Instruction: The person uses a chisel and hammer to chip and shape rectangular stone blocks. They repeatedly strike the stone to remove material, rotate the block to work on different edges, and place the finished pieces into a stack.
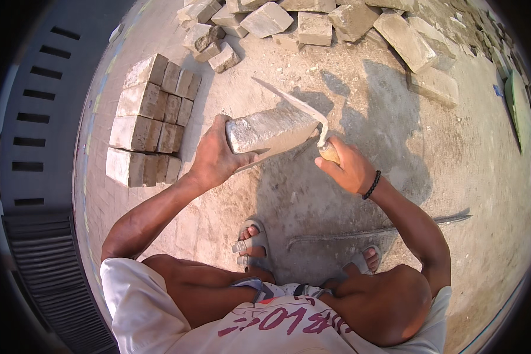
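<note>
My left hand (213, 154) is closed round the near-left end of a grey, rough paving block (271, 130), thumb along its lower side. The block is held up over the ground, its long side running away to the right. In my right hand (349, 166) is a trowel, gripped by its wooden handle (329, 153). From the bent neck, the trowel's thin blade (289, 98) reaches up and left, edge-on, along the block's far side. Whether the blade touches the block I cannot tell. A dark bead bracelet circles my right wrist.
A neat stack of blocks (140, 127) stands at the left. Loose blocks (315, 28) lie heaped along the far side, continuing to the right. A green curved object (516, 109) is at the right edge. Behind my sandalled feet, a dark slotted gate (38, 141) runs down the left.
</note>
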The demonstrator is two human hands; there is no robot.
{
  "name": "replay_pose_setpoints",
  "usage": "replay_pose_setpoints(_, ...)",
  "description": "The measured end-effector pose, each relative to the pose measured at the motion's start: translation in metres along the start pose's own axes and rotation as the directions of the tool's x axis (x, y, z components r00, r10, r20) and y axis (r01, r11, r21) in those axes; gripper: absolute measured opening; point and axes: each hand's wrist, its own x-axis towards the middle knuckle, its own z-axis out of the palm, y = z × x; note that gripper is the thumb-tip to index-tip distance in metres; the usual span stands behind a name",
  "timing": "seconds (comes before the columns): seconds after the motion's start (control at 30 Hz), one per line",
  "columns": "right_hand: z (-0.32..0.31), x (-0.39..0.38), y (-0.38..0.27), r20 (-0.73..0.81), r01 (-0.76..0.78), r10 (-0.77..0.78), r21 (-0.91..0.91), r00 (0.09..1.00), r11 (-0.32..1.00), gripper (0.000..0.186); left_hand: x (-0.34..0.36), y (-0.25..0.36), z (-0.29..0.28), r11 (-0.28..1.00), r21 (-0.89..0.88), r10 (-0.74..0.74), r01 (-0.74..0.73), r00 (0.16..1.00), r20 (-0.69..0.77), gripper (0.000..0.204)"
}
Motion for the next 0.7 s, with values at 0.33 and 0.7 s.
replay_pose_setpoints(0.33,-0.002,0.015,0.011,0.043,-0.165,0.177,-0.200,0.983,0.966,0.047,-0.003,-0.005,0.006,0.995,-0.019,0.101,-0.102,0.994,-0.045,0.074)
replay_pose_setpoints(0.7,-0.005,0.010,-0.025,-0.072,-0.137,0.131,-0.087,0.989,0.987,0.043,-0.004,-0.004,0.003,0.995,0.003,0.100,-0.100,0.994,-0.046,0.075)
